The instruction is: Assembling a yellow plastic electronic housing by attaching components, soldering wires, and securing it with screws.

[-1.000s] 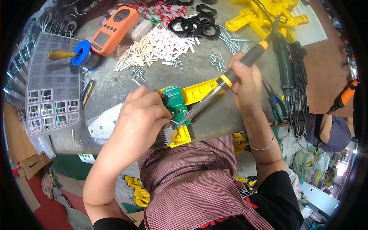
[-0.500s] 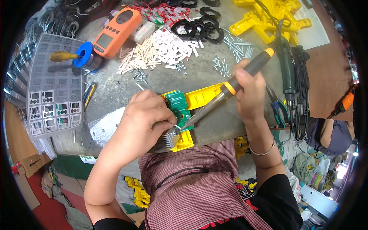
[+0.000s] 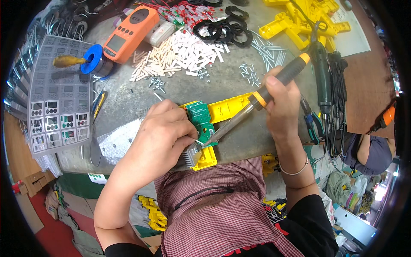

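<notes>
A green circuit board (image 3: 198, 116) lies in a yellow plastic housing (image 3: 229, 108) at the table's front edge. Beside the board's near end is a finned grey heat sink (image 3: 190, 158). My left hand (image 3: 165, 128) rests over the board's left side, thumb and forefinger pinched on a thin white wire (image 3: 199, 141). My right hand (image 3: 281, 100) grips a soldering iron (image 3: 287, 73) by its black and yellow handle. Its tip slants down to the near end of the board, close to the wire; whether they touch I cannot tell.
Behind lie white sleeves (image 3: 188, 53), loose screws (image 3: 249, 73), black rings (image 3: 222, 31) and yellow housings (image 3: 295, 23). Left are an orange multimeter (image 3: 130, 34), a solder spool (image 3: 95, 60) and a label sheet (image 3: 58, 92). Right are pliers (image 3: 314, 126) and a green-handled tool (image 3: 320, 73). Another person's arm (image 3: 365, 147) shows far right.
</notes>
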